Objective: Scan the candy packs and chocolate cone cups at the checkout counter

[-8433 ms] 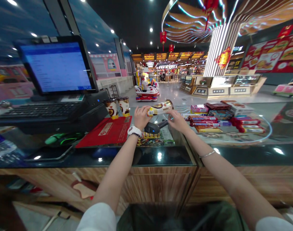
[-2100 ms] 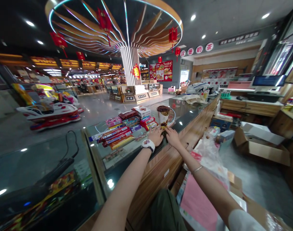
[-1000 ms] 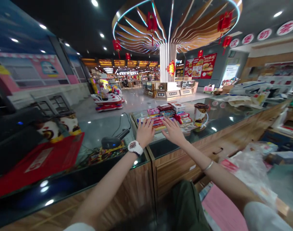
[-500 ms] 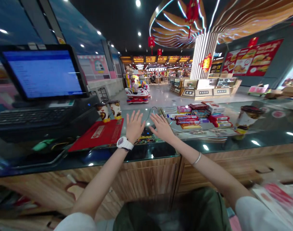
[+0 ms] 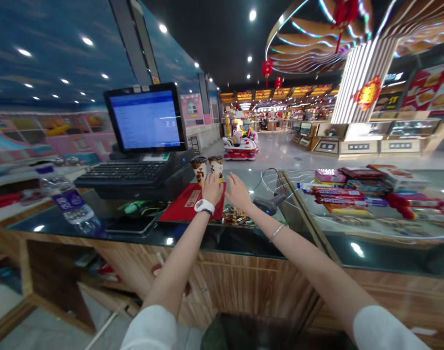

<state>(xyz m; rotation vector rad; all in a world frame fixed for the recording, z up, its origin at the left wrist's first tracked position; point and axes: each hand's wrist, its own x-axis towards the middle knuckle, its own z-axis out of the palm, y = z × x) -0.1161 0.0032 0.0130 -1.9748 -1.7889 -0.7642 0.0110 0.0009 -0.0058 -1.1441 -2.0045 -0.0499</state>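
Observation:
My left hand [image 5: 212, 190], with a white watch at the wrist, is over the right part of a red sheet [image 5: 185, 201], fingers apart and holding nothing. Just behind its fingertips stand two patterned cups [image 5: 215, 165]. To its right my right hand [image 5: 238, 192] is stretched out, also with nothing in it; a bracelet circles that wrist. The two hands are close but apart. Small wrapped items [image 5: 236, 216] lie below and between them. A dark scanner-like device [image 5: 267, 205] with a cable is right of my right hand.
A monitor [image 5: 147, 119] and keyboard [image 5: 125, 170] stand left on the counter. Further left is a water bottle [image 5: 74, 206], with a phone [image 5: 131, 224] beside it. Candy packs [image 5: 340, 194] lie at the right. A glass seam and metal edge [image 5: 309, 218] cross the counter.
The view has turned left, so the monitor and cups show further right and the bottle has come into view. My hands now lie nearer the cups and over the red sheet's right side.

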